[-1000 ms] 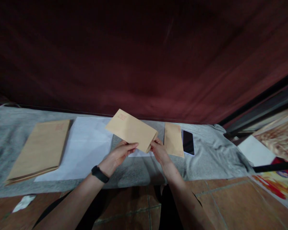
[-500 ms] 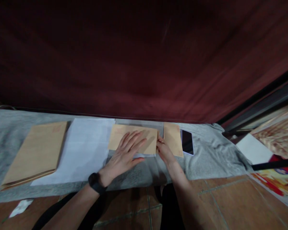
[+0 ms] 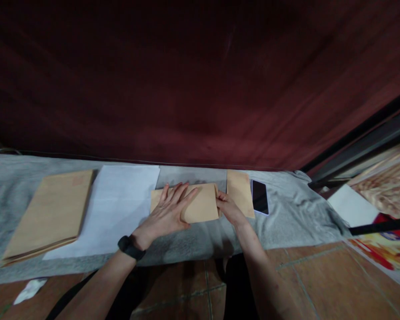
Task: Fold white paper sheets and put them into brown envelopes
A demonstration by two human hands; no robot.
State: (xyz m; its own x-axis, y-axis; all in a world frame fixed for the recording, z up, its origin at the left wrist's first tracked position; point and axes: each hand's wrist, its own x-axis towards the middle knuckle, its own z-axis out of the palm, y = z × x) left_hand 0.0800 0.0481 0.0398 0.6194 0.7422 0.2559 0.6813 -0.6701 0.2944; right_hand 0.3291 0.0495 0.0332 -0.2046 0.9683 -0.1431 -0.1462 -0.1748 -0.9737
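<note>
A tan paper envelope (image 3: 202,202) lies crosswise on the grey cloth in front of me. My left hand (image 3: 168,206), with a black band on its wrist, rests on the envelope's left part, fingers spread. At the right end my right hand (image 3: 227,206) pinches the envelope's edge, where a flap or fold stands slightly apart; the fingertips are partly hidden. Just right of that hand another tan envelope (image 3: 239,193) lies flat. To the left are a stack of white paper sheets (image 3: 120,204) and a pile of larger brown envelopes (image 3: 53,204).
A phone (image 3: 260,196) lies right of the second envelope. The grey cloth (image 3: 293,218) covers the narrow surface, with a dark red fabric (image 3: 200,111) rising behind it. At right are a dark metal bar (image 3: 380,227) and colourful packaging (image 3: 386,258). Crumpled white paper (image 3: 30,289) lies on the tiled floor.
The envelope has shifted slightly toward me; its red print and the white strip under its near edge no longer show. My left hand has slid a little left. My right hand keeps its grip.
</note>
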